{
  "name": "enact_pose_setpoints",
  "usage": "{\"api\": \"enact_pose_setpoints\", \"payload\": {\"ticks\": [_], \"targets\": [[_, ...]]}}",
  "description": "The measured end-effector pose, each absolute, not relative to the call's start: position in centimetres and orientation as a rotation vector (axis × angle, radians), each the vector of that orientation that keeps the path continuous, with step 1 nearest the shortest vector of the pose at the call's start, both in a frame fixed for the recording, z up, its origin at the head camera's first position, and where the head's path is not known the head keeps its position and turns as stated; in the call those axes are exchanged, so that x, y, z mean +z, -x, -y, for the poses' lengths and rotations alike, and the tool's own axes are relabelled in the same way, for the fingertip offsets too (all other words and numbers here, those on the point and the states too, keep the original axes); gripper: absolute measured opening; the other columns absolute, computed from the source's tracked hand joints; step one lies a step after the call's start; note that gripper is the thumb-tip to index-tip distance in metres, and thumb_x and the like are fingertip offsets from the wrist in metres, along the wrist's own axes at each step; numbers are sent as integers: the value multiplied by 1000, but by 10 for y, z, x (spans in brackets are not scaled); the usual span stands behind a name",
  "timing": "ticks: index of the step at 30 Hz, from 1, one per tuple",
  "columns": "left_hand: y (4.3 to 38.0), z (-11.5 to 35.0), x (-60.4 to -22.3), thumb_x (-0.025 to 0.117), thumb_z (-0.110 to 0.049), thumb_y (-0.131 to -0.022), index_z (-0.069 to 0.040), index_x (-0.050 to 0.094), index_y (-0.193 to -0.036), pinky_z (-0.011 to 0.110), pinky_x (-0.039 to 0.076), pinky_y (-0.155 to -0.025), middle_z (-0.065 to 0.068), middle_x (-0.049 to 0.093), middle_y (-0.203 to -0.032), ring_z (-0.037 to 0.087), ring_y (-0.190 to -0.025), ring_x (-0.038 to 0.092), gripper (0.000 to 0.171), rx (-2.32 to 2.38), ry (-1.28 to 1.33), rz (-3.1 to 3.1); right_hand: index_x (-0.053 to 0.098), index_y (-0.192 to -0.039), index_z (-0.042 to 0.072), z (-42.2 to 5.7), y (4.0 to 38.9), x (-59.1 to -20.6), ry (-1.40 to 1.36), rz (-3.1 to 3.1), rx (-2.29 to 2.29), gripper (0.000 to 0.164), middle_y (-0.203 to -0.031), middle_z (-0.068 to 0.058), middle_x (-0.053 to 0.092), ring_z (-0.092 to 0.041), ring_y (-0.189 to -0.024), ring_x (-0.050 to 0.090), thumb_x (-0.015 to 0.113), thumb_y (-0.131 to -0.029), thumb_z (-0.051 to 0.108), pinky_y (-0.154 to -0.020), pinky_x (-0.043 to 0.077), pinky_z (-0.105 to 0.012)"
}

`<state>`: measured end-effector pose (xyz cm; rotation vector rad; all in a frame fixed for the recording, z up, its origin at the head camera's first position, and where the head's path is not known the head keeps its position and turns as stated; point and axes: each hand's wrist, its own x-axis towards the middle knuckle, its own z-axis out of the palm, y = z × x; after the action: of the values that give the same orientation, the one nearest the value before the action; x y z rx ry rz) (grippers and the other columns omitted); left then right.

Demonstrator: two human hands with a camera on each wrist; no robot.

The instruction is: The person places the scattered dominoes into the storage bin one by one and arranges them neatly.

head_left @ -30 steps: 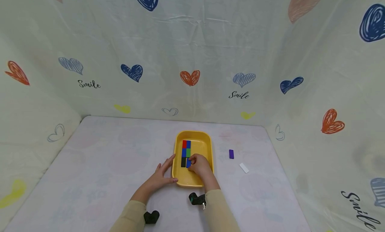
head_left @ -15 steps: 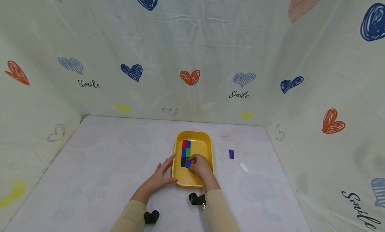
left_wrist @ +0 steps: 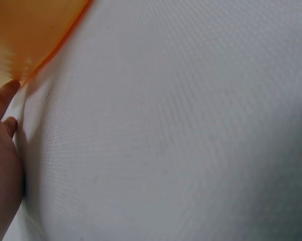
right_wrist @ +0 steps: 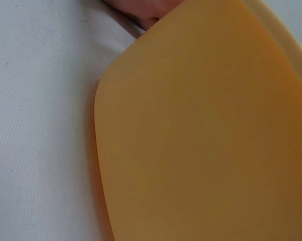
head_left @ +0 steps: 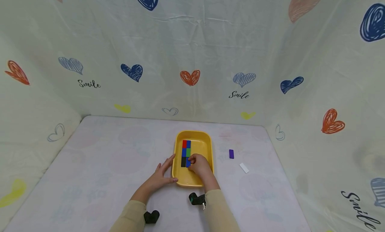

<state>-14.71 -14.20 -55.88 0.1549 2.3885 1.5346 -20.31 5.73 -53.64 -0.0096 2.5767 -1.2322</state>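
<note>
A yellow tray (head_left: 182,178) lies on the table in the head view. Inside it, flat coloured blocks stand in two columns: red (head_left: 184,144) beside blue (head_left: 188,144), blue beside green (head_left: 188,152), black (head_left: 183,162) beside another blue block (head_left: 188,162). The thumb and forefinger of my right hand (head_left: 202,166) pinch that nearest blue block and partly cover it. With fingers and thumb spread, my left hand (head_left: 159,178) touches the tray's left side. The left wrist view shows its fingertips at the tray's edge. Tray wall (right_wrist: 201,125) fills most of the right wrist view.
A purple block (head_left: 231,154) and a white block (head_left: 244,168) lie apart on the table (head_left: 120,158), right of the tray. A white cloth (head_left: 162,45) printed with hearts hangs behind and at both sides. Dark camera mounts (head_left: 151,217) sit at the wrists.
</note>
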Motion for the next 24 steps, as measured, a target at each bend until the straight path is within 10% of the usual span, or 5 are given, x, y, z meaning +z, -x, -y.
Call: {"api": "enact_pose_setpoints", "payload": {"ticks": [24], "targets": [[146,141,-555,82,-38,-76,-33,23,-156,48,-10,-116,4,37,-154,28,-149,6,100,1527,-118,-2376,66,-97,8,-56,204,-538,-7,-2560,-1206,21,-82,-4,54,-20,-76,52,77,-80,-1,-68,47,-30]]}}
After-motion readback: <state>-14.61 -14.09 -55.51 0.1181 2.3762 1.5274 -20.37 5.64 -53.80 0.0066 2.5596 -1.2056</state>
